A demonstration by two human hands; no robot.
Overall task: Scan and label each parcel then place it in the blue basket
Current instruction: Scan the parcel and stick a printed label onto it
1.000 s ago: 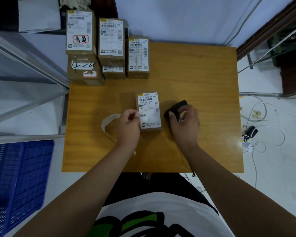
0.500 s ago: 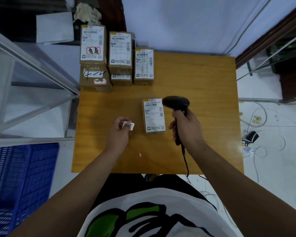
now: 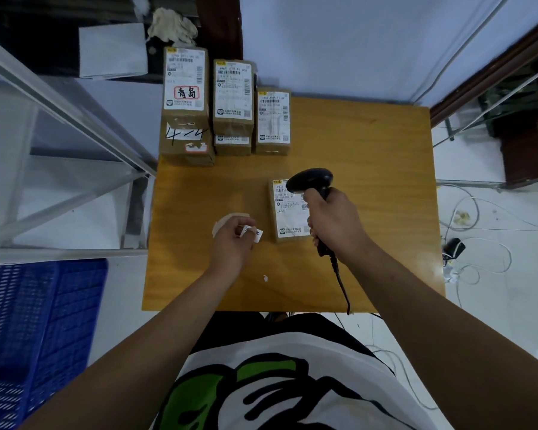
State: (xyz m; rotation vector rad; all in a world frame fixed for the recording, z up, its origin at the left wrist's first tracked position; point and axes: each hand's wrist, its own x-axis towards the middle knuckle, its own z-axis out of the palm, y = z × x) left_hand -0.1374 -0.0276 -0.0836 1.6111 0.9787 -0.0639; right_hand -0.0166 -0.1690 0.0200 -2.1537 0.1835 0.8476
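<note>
Presently on record:

- One wooden table [image 3: 370,144], square-topped.
- One blue basket [image 3: 28,336], slatted, on the floor left of the table's near corner.
- Six cardboard parcels. Five are stacked [image 3: 185,88] in three piles at the far left corner, two, two and one, each with a white shipping label on top. One parcel [image 3: 288,217] lies alone near the table's middle, label up.
- One black handheld scanner [image 3: 311,180], corded, its head hovering over the far end of the lone parcel. The right hand [image 3: 336,225] is wrapped round its grip.
- One curled backing strip [image 3: 229,219] on the table, just beyond the left hand [image 3: 230,245].
- One small white sticker [image 3: 253,233], pinched at the left fingertips just beside the lone parcel.
- One white paper scrap [image 3: 265,277] nearer the front edge.
</note>
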